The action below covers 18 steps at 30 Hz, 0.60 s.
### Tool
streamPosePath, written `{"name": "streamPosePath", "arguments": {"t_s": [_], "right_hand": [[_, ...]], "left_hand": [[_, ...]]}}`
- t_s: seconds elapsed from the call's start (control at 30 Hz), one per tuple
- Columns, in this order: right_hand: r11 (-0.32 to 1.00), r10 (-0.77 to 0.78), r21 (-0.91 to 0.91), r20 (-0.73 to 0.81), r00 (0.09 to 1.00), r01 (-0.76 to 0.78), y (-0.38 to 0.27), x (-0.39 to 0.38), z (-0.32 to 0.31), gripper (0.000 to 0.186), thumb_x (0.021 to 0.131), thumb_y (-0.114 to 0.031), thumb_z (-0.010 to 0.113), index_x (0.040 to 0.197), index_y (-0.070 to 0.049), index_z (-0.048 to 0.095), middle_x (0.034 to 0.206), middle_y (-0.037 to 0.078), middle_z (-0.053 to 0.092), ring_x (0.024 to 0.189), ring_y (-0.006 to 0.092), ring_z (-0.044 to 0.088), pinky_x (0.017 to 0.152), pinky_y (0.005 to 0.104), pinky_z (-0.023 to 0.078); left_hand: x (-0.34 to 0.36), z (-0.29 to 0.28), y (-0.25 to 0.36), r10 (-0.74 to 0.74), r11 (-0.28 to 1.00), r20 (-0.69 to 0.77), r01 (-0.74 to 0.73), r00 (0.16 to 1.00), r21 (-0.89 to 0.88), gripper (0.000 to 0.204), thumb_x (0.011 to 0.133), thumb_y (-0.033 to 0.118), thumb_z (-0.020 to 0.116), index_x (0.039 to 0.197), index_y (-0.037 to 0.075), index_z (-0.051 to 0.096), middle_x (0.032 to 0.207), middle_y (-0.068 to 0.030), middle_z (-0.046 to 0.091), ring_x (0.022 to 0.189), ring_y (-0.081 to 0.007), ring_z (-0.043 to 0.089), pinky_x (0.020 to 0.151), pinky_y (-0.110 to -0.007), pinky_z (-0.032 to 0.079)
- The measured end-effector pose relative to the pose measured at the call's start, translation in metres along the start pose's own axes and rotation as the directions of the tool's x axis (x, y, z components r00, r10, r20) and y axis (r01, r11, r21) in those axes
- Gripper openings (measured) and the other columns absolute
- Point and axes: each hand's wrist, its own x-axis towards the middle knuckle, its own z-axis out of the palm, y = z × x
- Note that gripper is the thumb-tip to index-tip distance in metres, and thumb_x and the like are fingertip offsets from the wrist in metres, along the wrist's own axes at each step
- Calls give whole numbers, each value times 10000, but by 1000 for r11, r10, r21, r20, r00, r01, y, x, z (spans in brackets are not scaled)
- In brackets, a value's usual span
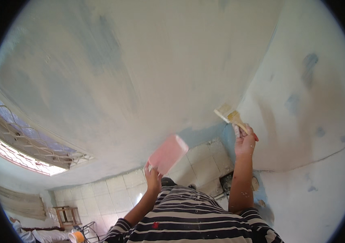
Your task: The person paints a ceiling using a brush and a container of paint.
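Note:
My left hand (153,174) grips a pink rectangular container (167,155) by its near end, low at the center in front of my striped shirt. My right hand (244,139) is closed on the handle of a flat paintbrush (231,114), its pale bristles pointing up and left near the corner of two walls. The wall ahead (148,65) has patchy off-white coating over blue. The right wall (318,101) is pale, with blue patches and a thin wire or crack low across it.
A grilled window (30,137) is at the left. Below are a tiled floor (107,188), a wooden stool (65,216), an orange bucket (76,237) with a metal frame, and another person (42,235) at the lower-left edge. A dark object (227,182) lies by the right wall's foot.

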Motion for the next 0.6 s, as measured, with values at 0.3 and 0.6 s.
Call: {"name": "streamPosePath", "arguments": {"t_s": [0.3, 0.6], "right_hand": [[978, -209, 1, 139, 968, 211, -9, 38, 176, 259, 924, -173, 585, 1150, -67, 512, 1068, 134, 620, 918, 290, 660, 756, 322, 537], [785, -614, 292, 485, 623, 546, -167, 19, 448, 264, 963, -135, 440, 1135, 44, 529, 1135, 206, 618, 1065, 389, 609, 966, 473, 507]], "left_hand": [[15, -70, 12, 18, 990, 60, -27, 998, 141, 636, 941, 137, 529, 1481, 115, 195, 1348, -146, 482, 1182, -262, 562, 924, -440, 513], [35, -95, 55, 72, 997, 111, -73, 991, 7, 655, 928, 54, 529, 1482, 94, 183, 1315, -178, 525, 1146, -266, 579, 906, -416, 531]]}}
